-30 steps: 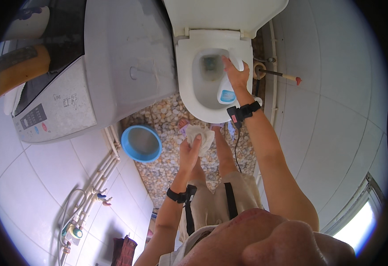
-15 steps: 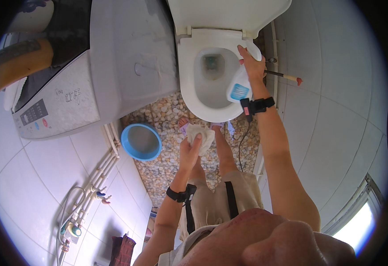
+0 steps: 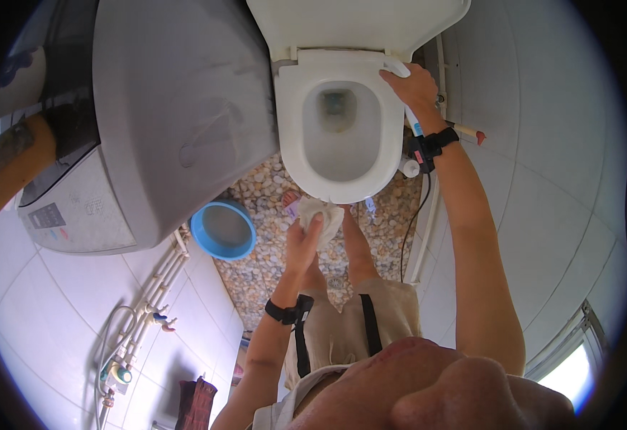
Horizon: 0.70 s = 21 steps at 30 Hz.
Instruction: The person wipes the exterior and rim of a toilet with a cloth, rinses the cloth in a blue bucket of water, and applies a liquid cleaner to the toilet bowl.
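Note:
My right hand (image 3: 415,84) grips a white plastic bottle (image 3: 414,120) with a blue label, along the right side of the toilet seat. Most of the bottle is hidden by the hand and wrist. My left hand (image 3: 302,242) is closed on a crumpled off-white cloth (image 3: 318,218), held low in front of the toilet. The white toilet (image 3: 293,136) has its lid (image 3: 356,25) raised and its seat down. Water and a darker patch show deep in the bowl.
On the left stands a grey washing machine (image 3: 184,93). A blue basin (image 3: 251,236) sits on the pebbled floor (image 3: 256,287). Behind my right wrist pokes a red-tipped stick (image 3: 471,135). Pipes (image 3: 154,295) run along the left tiled wall. A black cable (image 3: 408,247) hangs from my right wrist device.
My right hand has carried the bottle from over the bowl's right edge outward to the toilet's right side. The left hand keeps the cloth in nearly the same place. The view has shifted slightly.

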Tool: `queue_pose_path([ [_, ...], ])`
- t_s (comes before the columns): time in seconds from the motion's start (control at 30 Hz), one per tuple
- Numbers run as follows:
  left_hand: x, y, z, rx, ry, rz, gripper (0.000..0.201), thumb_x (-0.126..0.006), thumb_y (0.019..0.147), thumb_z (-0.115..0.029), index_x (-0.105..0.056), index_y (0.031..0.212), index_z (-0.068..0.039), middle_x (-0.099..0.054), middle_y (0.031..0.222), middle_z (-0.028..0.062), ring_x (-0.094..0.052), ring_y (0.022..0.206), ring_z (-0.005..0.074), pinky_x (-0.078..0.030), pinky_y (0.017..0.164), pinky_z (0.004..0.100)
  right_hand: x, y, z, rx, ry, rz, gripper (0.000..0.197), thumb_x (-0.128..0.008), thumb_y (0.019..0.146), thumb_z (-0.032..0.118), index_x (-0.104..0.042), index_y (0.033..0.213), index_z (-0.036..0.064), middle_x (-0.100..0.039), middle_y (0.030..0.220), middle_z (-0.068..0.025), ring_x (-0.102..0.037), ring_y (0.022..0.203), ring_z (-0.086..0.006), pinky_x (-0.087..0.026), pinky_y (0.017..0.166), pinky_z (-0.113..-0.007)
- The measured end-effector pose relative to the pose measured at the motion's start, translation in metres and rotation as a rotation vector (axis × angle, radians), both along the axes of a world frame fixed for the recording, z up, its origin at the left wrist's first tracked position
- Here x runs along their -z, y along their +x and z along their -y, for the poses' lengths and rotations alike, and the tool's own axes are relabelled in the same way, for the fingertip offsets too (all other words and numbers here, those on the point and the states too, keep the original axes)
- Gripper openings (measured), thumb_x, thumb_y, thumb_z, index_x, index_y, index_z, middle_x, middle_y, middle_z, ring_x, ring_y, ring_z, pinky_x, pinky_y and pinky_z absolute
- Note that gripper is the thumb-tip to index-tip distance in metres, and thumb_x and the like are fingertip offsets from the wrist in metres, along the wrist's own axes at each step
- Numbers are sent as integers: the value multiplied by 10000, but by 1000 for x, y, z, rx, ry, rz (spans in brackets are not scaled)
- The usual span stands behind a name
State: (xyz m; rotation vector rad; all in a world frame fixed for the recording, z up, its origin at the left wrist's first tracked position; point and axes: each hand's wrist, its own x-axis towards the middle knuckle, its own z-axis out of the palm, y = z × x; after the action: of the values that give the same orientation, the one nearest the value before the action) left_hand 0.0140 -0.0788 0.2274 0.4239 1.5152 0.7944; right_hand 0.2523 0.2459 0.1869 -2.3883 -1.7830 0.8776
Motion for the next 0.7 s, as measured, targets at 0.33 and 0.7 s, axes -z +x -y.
queue_pose_path([
  [0.33,12,21,-12,5,1,-41,347,-645,934,-272,-635,1071,47,-687,893,71,-597,801,103,-483,710,281,-8,18,-9,-3,19,50,625,-707,696,547,-692,1167,136,-713,1044,-136,-675,987,-315,-522,867,-410],
  [0.7,7,23,-22,11,-1,-16,350,-636,939,-268,-613,1125,28,-685,960,71,-612,849,116,-489,747,285,0,-46,-3,-132,103,-176,703,-693,697,555,-666,1198,63,-680,1100,-199,-645,1031,-351,-497,916,-403],
])
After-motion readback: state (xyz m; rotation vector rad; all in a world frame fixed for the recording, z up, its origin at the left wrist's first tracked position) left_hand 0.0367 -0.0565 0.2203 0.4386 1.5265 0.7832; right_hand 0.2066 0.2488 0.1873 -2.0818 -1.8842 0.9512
